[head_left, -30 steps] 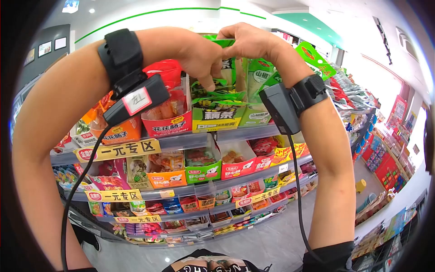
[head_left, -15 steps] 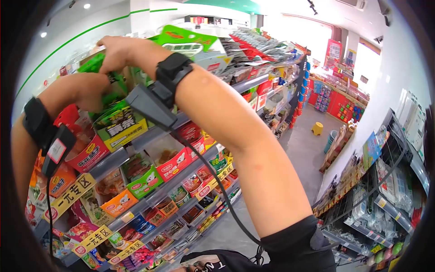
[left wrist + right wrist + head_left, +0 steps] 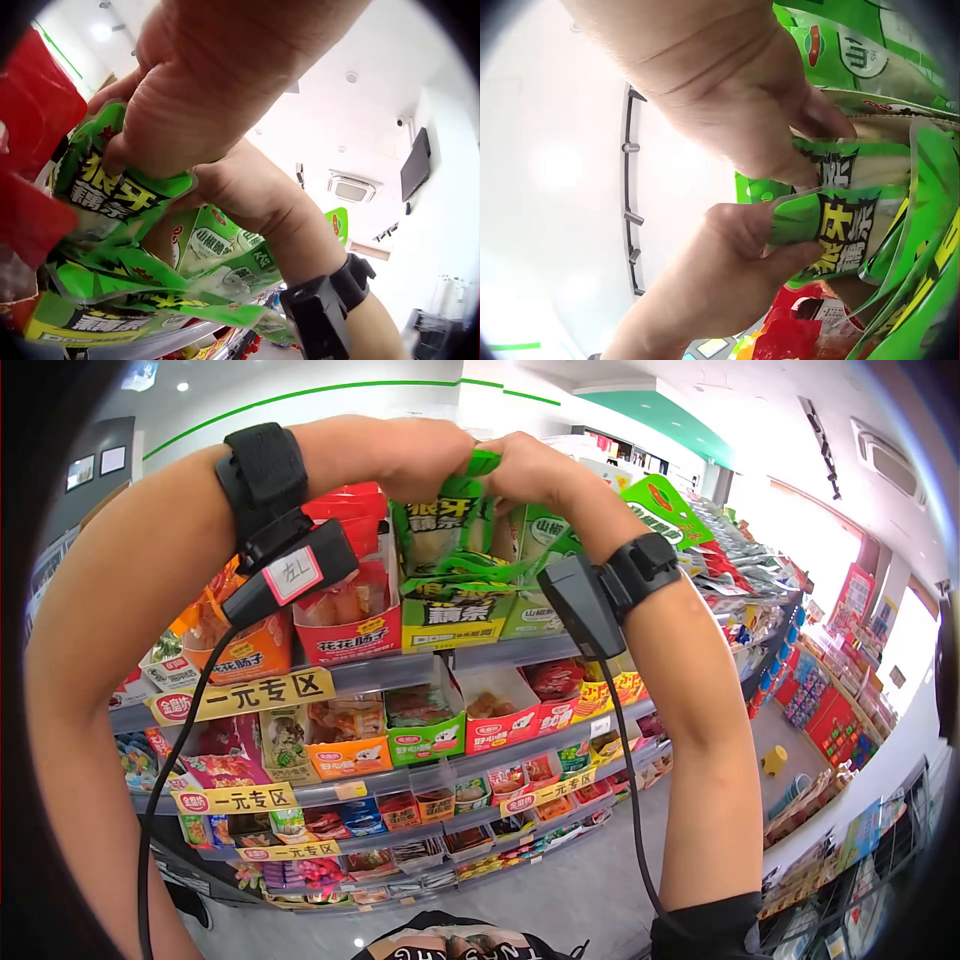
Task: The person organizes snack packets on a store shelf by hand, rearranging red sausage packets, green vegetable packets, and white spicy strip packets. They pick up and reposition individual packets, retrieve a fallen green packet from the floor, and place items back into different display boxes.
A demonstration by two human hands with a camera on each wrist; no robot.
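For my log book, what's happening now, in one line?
left hand: grips green packet | right hand: grips same packet | where: at display box, upper shelf

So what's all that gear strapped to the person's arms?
The left wrist strap and right wrist strap are wide and black, each carrying a black wedge-shaped camera. The left one's white label bears a handwritten character. Thin black cables trail down. A black sleeve shows.

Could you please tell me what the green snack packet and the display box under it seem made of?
The green printed snack packet, pinched by the left hand and right hand, looks like glossy plastic film: it creases and glints. The yellow-green display box is probably printed cardboard: flat, stiff front.
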